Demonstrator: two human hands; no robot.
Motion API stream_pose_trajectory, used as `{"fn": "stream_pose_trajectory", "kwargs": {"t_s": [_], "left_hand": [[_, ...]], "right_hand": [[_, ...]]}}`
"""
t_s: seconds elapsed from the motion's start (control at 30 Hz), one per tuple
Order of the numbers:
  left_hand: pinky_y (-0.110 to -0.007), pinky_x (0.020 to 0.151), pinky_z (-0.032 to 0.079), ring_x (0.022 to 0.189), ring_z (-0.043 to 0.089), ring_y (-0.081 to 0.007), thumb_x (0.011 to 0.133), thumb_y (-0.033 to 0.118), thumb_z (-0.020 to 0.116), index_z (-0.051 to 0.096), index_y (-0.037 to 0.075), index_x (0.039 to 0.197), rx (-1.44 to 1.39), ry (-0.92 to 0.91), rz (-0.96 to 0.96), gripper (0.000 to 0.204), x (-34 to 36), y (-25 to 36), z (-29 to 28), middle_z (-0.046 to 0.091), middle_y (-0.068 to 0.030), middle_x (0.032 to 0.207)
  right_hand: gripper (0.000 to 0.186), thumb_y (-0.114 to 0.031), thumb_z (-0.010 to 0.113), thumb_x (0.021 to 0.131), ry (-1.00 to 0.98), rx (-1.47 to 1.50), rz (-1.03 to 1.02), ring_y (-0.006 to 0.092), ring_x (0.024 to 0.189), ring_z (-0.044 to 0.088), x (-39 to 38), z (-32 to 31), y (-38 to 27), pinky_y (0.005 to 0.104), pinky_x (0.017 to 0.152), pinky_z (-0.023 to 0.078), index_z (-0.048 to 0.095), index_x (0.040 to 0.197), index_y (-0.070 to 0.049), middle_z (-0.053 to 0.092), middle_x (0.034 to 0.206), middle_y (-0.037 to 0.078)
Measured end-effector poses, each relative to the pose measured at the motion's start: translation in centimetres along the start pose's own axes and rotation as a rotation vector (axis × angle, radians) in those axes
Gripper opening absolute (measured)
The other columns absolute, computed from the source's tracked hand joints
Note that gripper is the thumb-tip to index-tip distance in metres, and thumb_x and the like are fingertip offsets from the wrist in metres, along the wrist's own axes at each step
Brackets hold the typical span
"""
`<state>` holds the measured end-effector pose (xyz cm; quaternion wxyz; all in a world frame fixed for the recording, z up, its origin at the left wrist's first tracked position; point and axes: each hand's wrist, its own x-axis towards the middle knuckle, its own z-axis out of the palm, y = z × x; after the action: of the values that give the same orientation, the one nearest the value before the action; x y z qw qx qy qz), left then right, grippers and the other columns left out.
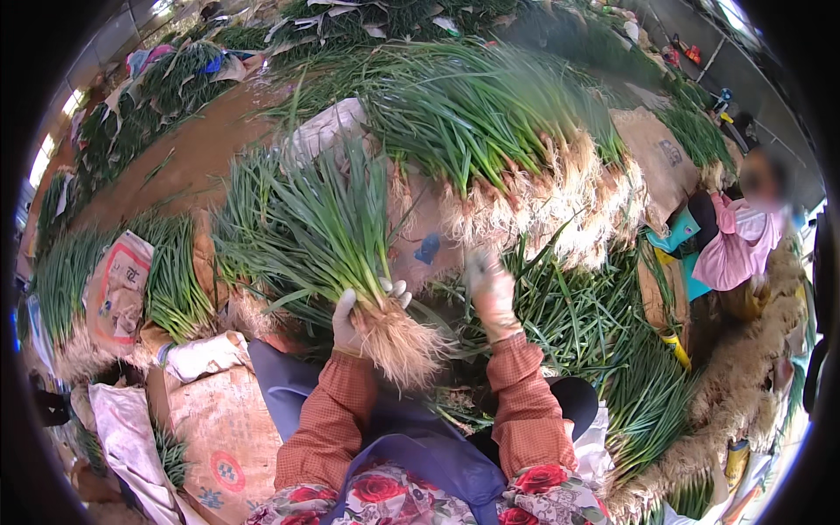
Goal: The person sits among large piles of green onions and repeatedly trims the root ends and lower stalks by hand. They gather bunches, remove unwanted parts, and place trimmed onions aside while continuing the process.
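Observation:
My left hand (352,324), in a pale glove, is closed around a thick bunch of green onions (337,254) just above the roots. Its leaves fan up and to the left, while the tangled brown roots (404,346) hang toward my lap. To the right, my gloved right hand (490,293) is raised apart from the bunch, its fingers smeared by motion. Past it lies a large pile of green onions (490,131), pale roots facing me, on brown sacking (420,249). Loose green leaves (569,306) lie to the right of that hand.
More bundles (175,271) and a printed sack (121,284) stand at the left. Another sack (223,420) lies by my left knee. A person in pink (744,236) sits at the right, beside a long row of roots (735,394). Brown floor (166,166) shows at far left.

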<state>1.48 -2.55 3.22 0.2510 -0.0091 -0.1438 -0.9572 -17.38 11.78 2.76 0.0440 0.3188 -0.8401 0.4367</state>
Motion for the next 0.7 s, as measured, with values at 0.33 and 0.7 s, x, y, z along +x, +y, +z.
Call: {"fn": "stream_pose_trajectory", "kwargs": {"t_s": [0.33, 0.7], "left_hand": [[-0.042, 0.097, 0.050, 0.114, 0.057, -0.0340, 0.091, 0.042, 0.054, 0.033, -0.001, 0.142, 0.011, -0.008, -0.059, 0.070, -1.3, 1.3, 0.6, 0.047, -0.0252, 0.136], [-0.055, 0.111, 0.032, 0.116, 0.055, -0.0361, 0.091, 0.038, 0.054, 0.047, -0.001, 0.131, 0.029, 0.000, -0.116, 0.056, -0.7, -0.1, -0.8, 0.058, -0.0214, 0.121]], "right_hand": [[0.022, -0.023, 0.054, 0.097, -0.431, 0.592, 0.490, 0.0107, 0.049, 0.057, 6.6, 0.0, -4.5, 0.0213, 0.041, 0.041, 0.060, 0.096, -0.002, 0.065, 0.075, 0.007], [0.017, -0.016, 0.059, 0.094, -0.884, -0.225, -0.062, 0.0165, 0.067, 0.064, -2.5, -2.4, -7.9, 0.0273, 0.060, 0.052, 0.066, 0.106, -0.006, 0.067, 0.077, 0.007]]}}
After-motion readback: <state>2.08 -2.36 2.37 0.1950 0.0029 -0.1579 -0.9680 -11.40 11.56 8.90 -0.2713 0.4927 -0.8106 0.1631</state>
